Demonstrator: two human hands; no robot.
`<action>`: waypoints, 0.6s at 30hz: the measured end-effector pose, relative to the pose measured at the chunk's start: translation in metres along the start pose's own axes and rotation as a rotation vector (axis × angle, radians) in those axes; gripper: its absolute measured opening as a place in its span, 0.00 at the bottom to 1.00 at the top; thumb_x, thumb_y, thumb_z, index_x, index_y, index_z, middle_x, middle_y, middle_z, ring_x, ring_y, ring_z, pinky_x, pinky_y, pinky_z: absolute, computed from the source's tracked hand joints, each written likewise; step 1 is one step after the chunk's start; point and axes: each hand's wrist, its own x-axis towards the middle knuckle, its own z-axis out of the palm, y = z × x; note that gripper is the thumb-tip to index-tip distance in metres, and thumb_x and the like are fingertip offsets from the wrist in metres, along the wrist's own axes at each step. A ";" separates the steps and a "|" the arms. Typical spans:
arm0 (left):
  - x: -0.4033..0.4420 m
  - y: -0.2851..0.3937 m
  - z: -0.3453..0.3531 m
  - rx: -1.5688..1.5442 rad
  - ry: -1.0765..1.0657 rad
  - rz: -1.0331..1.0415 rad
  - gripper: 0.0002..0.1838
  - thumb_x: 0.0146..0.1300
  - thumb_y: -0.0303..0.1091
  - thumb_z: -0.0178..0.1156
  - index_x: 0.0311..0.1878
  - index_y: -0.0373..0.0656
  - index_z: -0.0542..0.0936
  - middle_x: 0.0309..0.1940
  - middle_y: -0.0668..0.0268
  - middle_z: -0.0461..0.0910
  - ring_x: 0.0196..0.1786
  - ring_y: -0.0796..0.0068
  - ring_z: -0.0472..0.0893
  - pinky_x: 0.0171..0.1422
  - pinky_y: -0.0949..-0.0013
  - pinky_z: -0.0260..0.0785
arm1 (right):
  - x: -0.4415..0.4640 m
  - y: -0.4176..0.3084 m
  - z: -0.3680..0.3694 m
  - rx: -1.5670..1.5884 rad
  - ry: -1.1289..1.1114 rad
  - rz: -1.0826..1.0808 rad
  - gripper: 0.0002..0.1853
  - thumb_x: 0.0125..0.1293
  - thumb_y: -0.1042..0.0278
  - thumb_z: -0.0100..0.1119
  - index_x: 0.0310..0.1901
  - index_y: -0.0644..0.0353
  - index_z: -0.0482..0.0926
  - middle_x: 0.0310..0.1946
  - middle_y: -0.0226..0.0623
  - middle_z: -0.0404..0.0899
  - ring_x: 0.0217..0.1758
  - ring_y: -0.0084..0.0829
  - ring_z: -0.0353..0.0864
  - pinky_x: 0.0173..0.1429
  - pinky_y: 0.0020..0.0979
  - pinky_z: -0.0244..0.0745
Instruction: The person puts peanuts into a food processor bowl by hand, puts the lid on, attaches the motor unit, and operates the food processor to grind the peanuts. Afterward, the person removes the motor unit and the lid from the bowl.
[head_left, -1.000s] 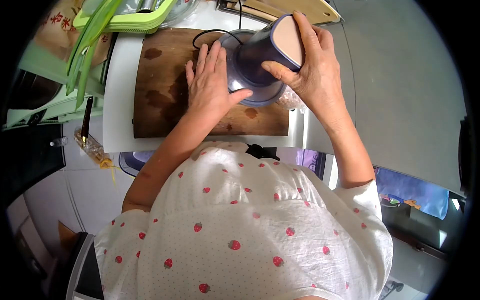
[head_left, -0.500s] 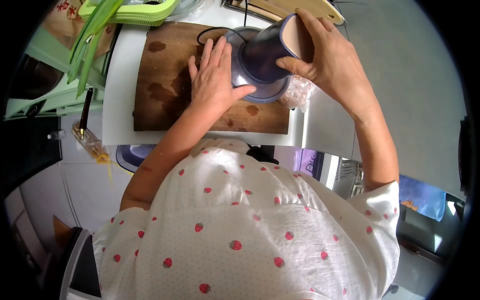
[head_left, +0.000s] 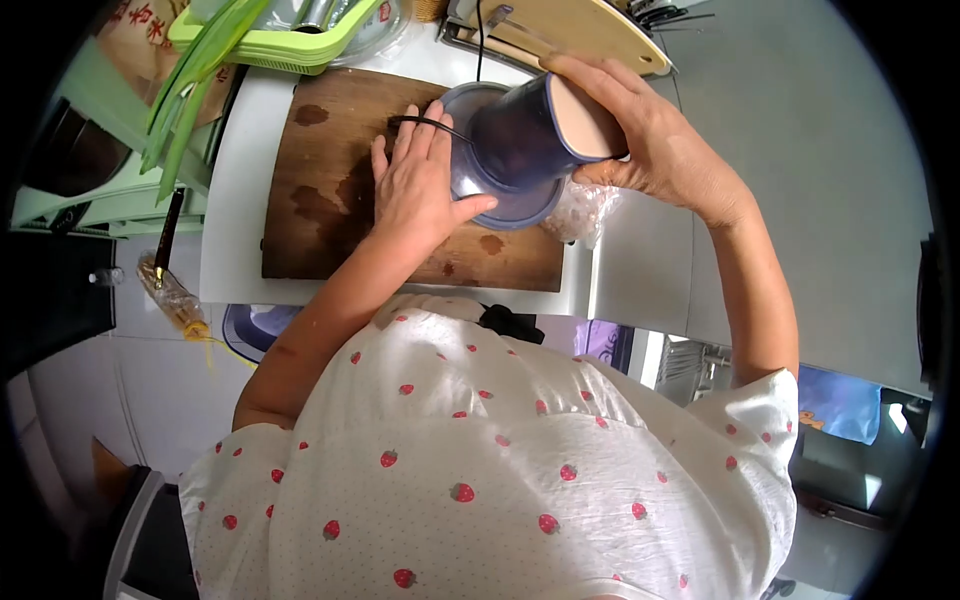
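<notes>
A food chopper with a dark blue motor unit (head_left: pixel 515 135) and a round grey-blue lid or bowl rim (head_left: pixel 520 215) stands on the wooden cutting board (head_left: pixel 330 245). My right hand (head_left: pixel 665 135) is closed around the pale top of the motor unit from the right. My left hand (head_left: pixel 415 185) lies flat against the left side of the round rim, fingers stretched out and thumb across its near edge. A black power cord (head_left: pixel 408 119) loops by the left fingertips. The chopper's contents are hidden. Beside it lies a clear plastic bag (head_left: pixel 585 212) with pinkish contents.
Green onions (head_left: pixel 195 85) hang over a light green basket (head_left: pixel 300 55) at the upper left. A pale board (head_left: pixel 590 35) leans at the back. The grey counter (head_left: pixel 800 180) extends right, and a white table edge (head_left: pixel 235 200) runs along the left.
The camera view has shifted, so the counter items sit lower and slightly left. Both hands keep their places on the chopper, and the cord now crosses nearer the left fingers.
</notes>
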 end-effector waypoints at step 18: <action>0.004 0.006 -0.008 -0.009 -0.139 -0.132 0.55 0.40 0.52 0.74 0.67 0.33 0.57 0.70 0.53 0.53 0.74 0.55 0.49 0.72 0.42 0.42 | 0.013 -0.026 -0.020 -0.408 -0.140 -0.020 0.50 0.38 0.58 0.75 0.67 0.52 0.59 0.55 0.44 0.73 0.56 0.48 0.73 0.62 0.40 0.70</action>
